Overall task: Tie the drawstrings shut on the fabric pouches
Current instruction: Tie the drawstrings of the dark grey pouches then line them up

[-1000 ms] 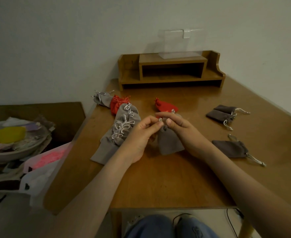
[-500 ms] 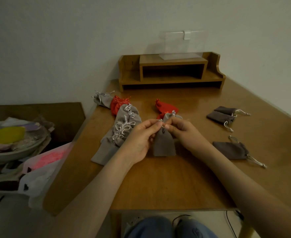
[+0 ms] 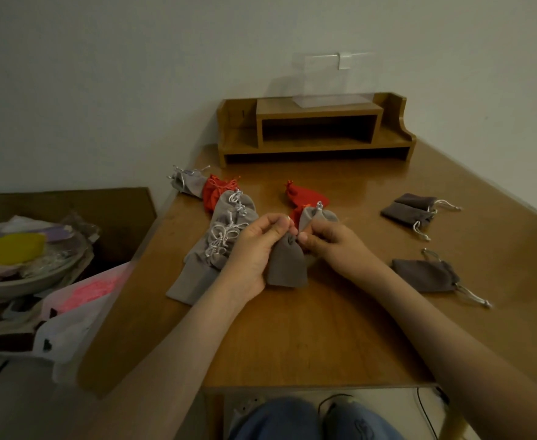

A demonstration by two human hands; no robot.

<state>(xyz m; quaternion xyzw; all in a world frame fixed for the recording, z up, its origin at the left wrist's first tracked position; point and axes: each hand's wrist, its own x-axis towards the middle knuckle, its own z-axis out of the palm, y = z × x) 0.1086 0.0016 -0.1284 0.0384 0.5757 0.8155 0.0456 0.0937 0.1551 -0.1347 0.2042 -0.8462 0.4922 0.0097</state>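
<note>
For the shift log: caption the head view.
Left hand and right hand pinch the top of a grey pouch on the wooden table.

Wooden desk shelf [image 3: 317, 113] on table [image 3: 292, 331]; clear stand [image 3: 333, 74] atop; cluttered bowl [image 3: 23, 283] left.

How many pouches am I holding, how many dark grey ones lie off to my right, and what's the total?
Grey pouch, pinched at its top by left hand and right hand: 1
Dark grey, to the right, an overlapping pair and a single pouch: 3
Total: 4
</note>
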